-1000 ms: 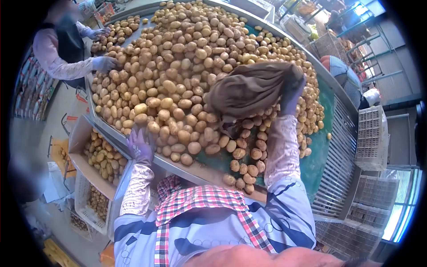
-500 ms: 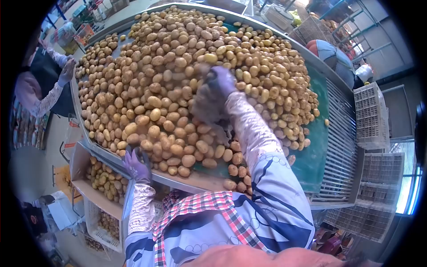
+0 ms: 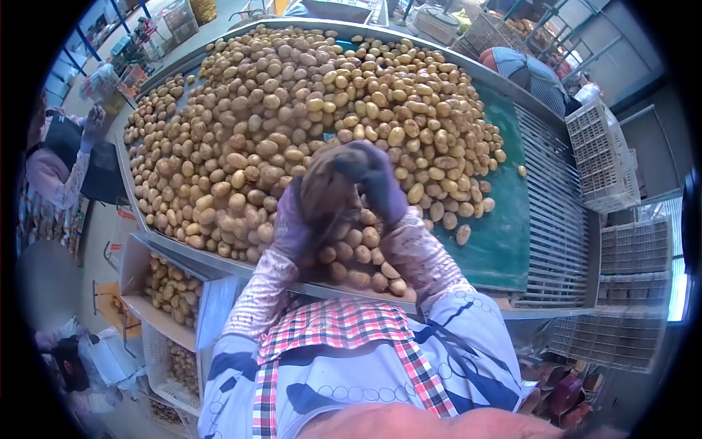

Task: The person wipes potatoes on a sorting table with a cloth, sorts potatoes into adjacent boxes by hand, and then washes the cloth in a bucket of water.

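Note:
A great heap of potatoes (image 3: 248, 146) covers the sorting table. In front of my chest my two gloved hands meet over the near part of the heap. My left hand (image 3: 296, 216), in a purple glove with a dark palm, is closed round a bunched grey-brown rag (image 3: 329, 179). From the other side my right hand (image 3: 384, 179) grips the same rag with curled fingers. Motion blurs the fingers, and the rag's folds are partly hidden. Below the hands, several loose potatoes (image 3: 362, 254) lie close to the table's near edge.
Right of the heap are a green belt (image 3: 497, 252) and a metal slatted rack (image 3: 552, 219). A cardboard box (image 3: 137, 271) of potatoes stands at the near left. White crates (image 3: 599, 157) are stacked at right. One co-worker (image 3: 69, 161) stands left; another person (image 3: 530, 73) bends at the far right.
My right hand has drawn the rag back from the heap toward me. My left hand has left the table's edge, moved right and taken hold of the rag too. The view has shifted slightly.

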Demonstrator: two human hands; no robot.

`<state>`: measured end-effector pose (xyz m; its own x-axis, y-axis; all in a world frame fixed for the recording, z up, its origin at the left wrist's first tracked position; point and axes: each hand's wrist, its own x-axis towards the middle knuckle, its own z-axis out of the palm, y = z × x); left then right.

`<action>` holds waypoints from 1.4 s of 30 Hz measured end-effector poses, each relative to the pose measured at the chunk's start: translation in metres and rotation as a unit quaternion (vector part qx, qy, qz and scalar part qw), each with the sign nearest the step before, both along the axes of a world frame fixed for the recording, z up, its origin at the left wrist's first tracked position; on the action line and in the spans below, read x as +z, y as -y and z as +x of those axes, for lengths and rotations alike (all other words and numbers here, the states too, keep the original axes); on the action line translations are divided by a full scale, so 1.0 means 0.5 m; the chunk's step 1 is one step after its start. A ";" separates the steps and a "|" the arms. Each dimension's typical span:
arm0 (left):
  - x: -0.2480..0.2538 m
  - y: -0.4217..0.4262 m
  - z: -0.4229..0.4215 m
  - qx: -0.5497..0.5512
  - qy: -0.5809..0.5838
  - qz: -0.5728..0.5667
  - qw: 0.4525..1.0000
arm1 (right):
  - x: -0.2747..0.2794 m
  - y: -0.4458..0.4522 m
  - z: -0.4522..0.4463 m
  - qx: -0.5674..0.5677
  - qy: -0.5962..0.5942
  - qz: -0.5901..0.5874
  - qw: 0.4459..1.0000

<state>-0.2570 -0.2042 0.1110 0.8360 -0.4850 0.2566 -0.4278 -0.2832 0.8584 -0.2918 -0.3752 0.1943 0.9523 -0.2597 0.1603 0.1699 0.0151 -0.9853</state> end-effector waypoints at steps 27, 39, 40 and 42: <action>-0.144 0.645 0.249 -0.141 0.120 0.286 0.940 | -0.211 0.561 0.237 -0.242 -0.324 -0.625 0.668; -0.096 0.453 0.185 -0.150 -0.031 0.296 0.943 | -0.349 0.419 0.182 -0.273 -0.186 -0.669 0.666; -0.159 0.418 0.177 -0.110 0.103 0.279 0.948 | -0.335 0.372 0.166 -0.204 -0.228 -0.605 0.735; -0.153 0.337 0.153 -0.101 0.081 0.290 0.948 | -0.373 0.308 0.131 -0.189 -0.207 -0.574 0.769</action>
<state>-0.1807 -0.3728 0.0345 0.6834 -0.7299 0.0145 -0.6365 -0.5859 0.5015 -0.2264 -0.5293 0.0077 0.8745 -0.4446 0.1936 -0.3840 -0.8787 -0.2835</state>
